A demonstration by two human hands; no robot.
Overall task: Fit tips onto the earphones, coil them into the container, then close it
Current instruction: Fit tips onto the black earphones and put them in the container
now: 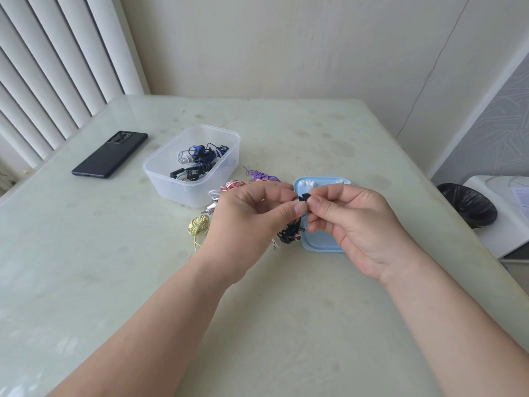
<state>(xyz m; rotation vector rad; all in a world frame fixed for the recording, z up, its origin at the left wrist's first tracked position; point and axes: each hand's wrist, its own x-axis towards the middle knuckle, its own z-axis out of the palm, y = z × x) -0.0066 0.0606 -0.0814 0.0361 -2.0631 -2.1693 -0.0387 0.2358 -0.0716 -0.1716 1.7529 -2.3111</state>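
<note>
My left hand pinches a black earphone bud, and the black cable bundle hangs below the palm. My right hand pinches a small black tip right against the bud, thumb and forefinger together. Both hands hover over the left edge of the blue lid, which lies flat and carries a few white tips at its far end. The clear plastic container stands open behind, with several coiled earphones inside.
Coiled earphones lie loose between container and lid: purple, pink, yellow, and white, partly hidden by my left hand. A black phone lies far left. A black-lined bin stands off the table's right edge.
</note>
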